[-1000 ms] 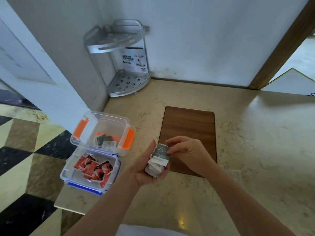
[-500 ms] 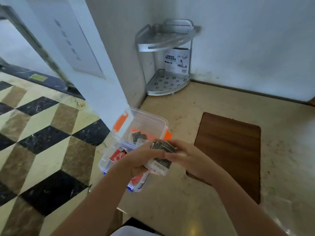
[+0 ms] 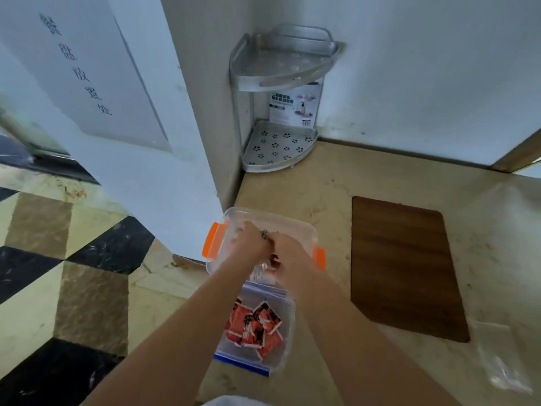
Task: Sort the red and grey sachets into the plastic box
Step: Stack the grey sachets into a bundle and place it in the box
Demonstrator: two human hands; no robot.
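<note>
A clear plastic box with orange clips (image 3: 212,244) stands at the counter's left edge. In front of it a second clear box with blue clips (image 3: 288,332) holds several red sachets (image 3: 254,325). My left hand (image 3: 248,244) and my right hand (image 3: 285,250) are both down inside the orange-clipped box, pressed together around a stack of grey sachets (image 3: 265,235), of which only an edge shows. A few grey sachets (image 3: 273,259) lie under my right hand. My arms hide most of that box's floor.
A brown wooden board (image 3: 401,265) lies on the beige counter to the right. A metal corner shelf (image 3: 281,148) stands in the back corner. A clear plastic bag (image 3: 503,367) lies at the lower right. The counter's edge drops to a tiled floor on the left.
Both hands carried the grey sachet stack from above the counter's middle leftward and down into the orange-clipped box. The camera swung left.
</note>
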